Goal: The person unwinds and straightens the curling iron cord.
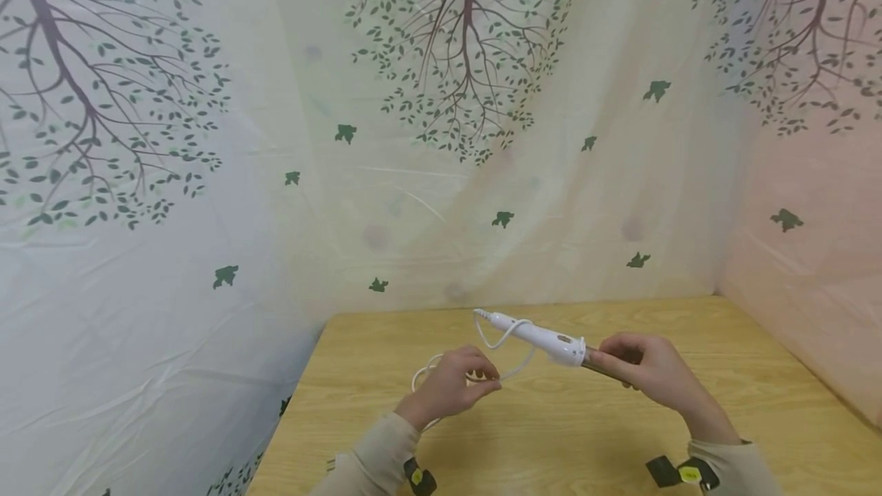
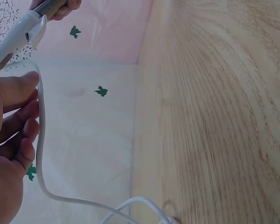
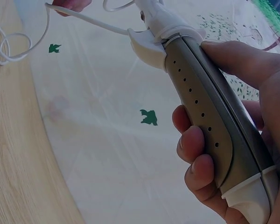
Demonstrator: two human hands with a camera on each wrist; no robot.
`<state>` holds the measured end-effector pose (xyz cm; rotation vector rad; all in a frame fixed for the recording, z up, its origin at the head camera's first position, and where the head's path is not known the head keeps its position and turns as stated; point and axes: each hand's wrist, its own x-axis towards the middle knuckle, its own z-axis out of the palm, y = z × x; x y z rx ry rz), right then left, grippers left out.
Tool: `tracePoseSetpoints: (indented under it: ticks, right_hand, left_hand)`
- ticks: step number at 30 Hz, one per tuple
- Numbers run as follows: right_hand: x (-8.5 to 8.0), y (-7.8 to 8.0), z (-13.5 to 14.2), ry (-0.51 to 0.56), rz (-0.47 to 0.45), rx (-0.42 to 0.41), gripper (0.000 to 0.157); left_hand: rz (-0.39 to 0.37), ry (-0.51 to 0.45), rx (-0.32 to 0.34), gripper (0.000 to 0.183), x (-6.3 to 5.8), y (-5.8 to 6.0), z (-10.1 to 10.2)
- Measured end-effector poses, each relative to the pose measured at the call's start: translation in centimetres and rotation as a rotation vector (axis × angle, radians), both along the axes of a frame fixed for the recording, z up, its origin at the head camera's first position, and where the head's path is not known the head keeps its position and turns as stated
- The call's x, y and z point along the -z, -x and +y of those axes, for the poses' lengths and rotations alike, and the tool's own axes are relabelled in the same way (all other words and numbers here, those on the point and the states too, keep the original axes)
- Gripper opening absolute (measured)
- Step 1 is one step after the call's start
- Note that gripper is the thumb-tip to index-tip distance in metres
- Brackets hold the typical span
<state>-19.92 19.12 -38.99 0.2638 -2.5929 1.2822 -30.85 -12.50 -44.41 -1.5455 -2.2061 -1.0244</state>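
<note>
A white-handled curling iron (image 1: 544,339) is held above the table, its handle pointing to the upper left. My right hand (image 1: 654,370) grips it by the dark metallic barrel (image 3: 200,102), fingers curled round one side and thumb along the other. A row of small holes runs down the barrel, and a white lever (image 3: 148,49) sits at its base. The white cord (image 2: 41,140) leaves the handle's tail and crosses over the handle. My left hand (image 1: 455,381) pinches this cord between thumb and fingertips, left of the iron.
Looser loops of cord (image 3: 9,57) hang and lie beyond the left hand. The wooden table (image 1: 551,435) spreads beneath both hands. Behind it and at the sides hang pale sheets (image 1: 441,251) printed with trees and green leaves. Each sleeve bears a dark strap (image 1: 419,477).
</note>
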Motion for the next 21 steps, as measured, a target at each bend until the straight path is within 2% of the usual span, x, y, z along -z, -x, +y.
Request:
tracePoseSetpoints:
  ticks: [6, 11, 17, 21]
  right_hand:
    - [0.0, 0.1, -0.1, -0.001, 0.011, -0.016, 0.018]
    - [0.0, 0.0, -0.2, -0.005, 0.018, -0.023, 0.017]
    - [-0.2, -0.2, -0.2, -0.001, 0.010, -0.042, 0.016]
    - [-0.2, -0.3, -0.2, 0.000, 0.004, -0.068, 0.014]
  left_hand:
    - [0.009, 0.026, -0.036, 0.006, 0.1, 0.0, 0.2]
    - [-0.013, 0.037, -0.060, 0.005, 0.4, 0.0, 0.5]
    - [-0.035, 0.034, -0.101, 0.005, 1.0, 0.5, 0.5]
    - [-0.056, -0.001, -0.131, 0.005, 1.3, 1.0, 0.3]
